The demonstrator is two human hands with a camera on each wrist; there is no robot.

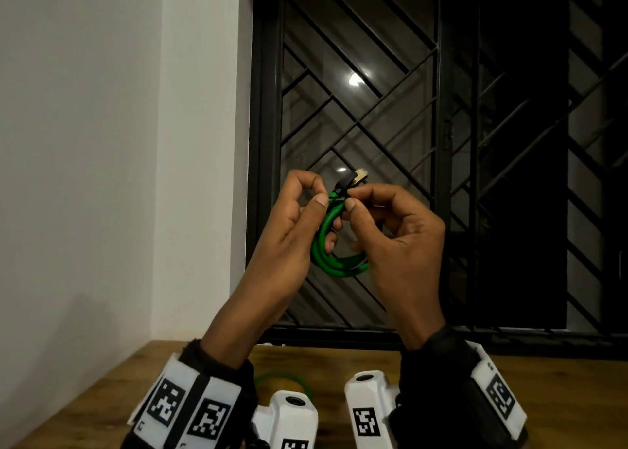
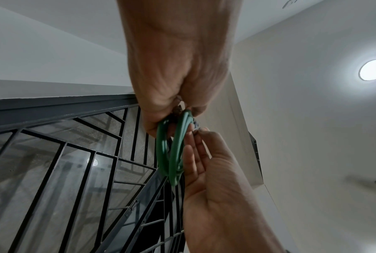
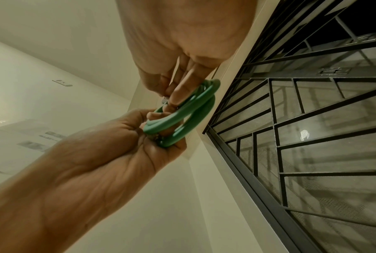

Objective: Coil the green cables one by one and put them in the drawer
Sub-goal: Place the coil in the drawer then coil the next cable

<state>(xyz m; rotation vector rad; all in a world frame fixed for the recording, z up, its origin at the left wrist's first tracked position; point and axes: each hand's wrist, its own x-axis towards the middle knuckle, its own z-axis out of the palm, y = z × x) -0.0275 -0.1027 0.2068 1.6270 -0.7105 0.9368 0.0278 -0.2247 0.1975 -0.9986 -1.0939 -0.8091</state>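
A green cable (image 1: 334, 261) is wound into a small coil and held up in front of the window, above the table. My left hand (image 1: 321, 193) grips the coil's left side, fingers curled round the strands (image 2: 174, 150). My right hand (image 1: 351, 198) pinches the cable's end just below its black and gold plug (image 1: 353, 178), which sticks up between the two hands. In the right wrist view the coil (image 3: 189, 116) sits across the fingers of both hands. Part of another green cable (image 1: 282, 377) lies on the table between my wrists. No drawer is in view.
A wooden table (image 1: 102, 380) runs along the bottom, against a white wall (image 1: 102, 142) on the left. Behind the hands is a dark window with a black metal grille (image 1: 373, 108). A ceiling light (image 2: 373, 69) shows in the left wrist view.
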